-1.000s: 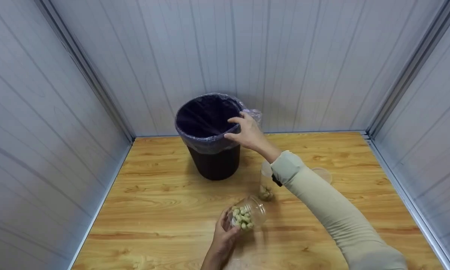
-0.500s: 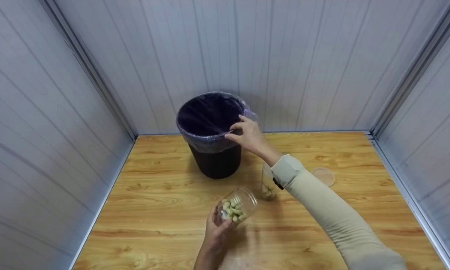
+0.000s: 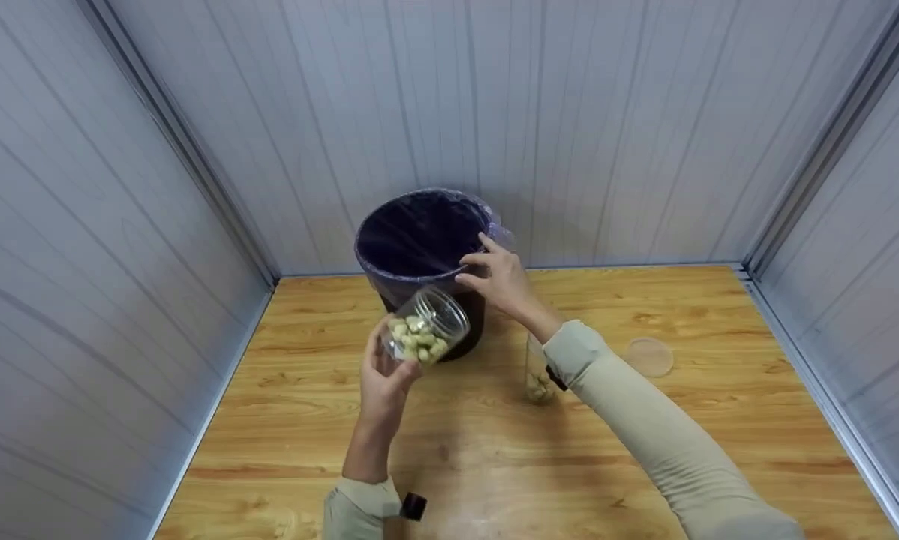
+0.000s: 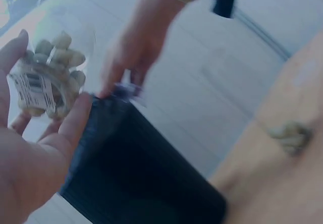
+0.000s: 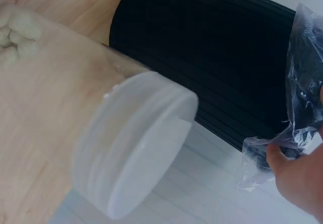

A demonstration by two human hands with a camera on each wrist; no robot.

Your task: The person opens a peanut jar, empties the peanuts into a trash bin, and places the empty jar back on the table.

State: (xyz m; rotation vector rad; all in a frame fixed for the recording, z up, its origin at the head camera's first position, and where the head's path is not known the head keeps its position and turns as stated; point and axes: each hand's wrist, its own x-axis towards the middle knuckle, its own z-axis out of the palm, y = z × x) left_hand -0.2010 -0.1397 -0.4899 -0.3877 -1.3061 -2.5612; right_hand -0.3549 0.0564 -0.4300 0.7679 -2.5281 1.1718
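My left hand (image 3: 384, 384) holds a clear open jar (image 3: 440, 309) that is part filled with pale, knobbly nut-like pieces (image 3: 417, 339). The jar tilts with its mouth to the upper right, in front of the black trash can (image 3: 470, 326). A barcode label (image 4: 34, 89) shows on its base in the left wrist view. At the can's right rim my right hand (image 3: 503, 283) pinches the thin purple trash bag (image 3: 423, 225) lining it. Seen from the right wrist, the thumb (image 5: 283, 171) presses on the gathered plastic (image 5: 262, 158).
A second clear jar (image 3: 538, 386) with similar pieces at its bottom and a white cap (image 5: 146, 143) stands on the wooden table (image 3: 299, 420), partly behind my right forearm. A round translucent lid (image 3: 650, 356) lies to its right. Pale panel walls (image 3: 614, 135) enclose the table.
My left hand has raised the jar and carried it up and leftward to the front of the trash can. My right hand's fingers have closed onto the bag at the rim.
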